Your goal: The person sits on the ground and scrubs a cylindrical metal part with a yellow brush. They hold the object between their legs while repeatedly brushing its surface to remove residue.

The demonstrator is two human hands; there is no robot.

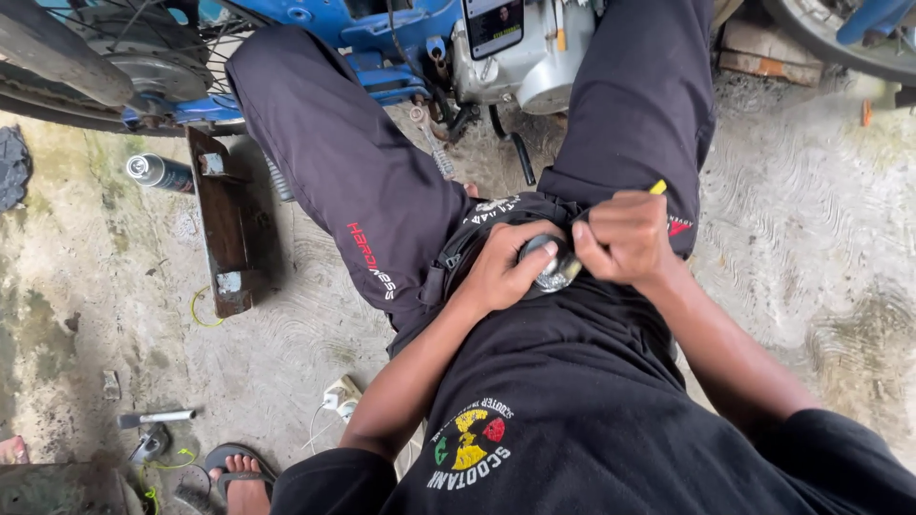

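Note:
My left hand (504,270) cups a small round shiny metal part (549,269) against my lap, thumb over its top. My right hand (622,238) is closed around a tool with a yellow tip (658,187), pressed against the same part from the right. Both hands rest between my dark-trousered legs, above my black shirt. What lies under the part is hidden by my fingers.
A blue motorbike (382,38) with its engine (534,57) stands ahead. A rusty metal bar (221,224) and a spray can (157,172) lie left on the concrete. A white power strip (341,394), a small tool (153,418) and a sandalled foot (240,474) are near the bottom left.

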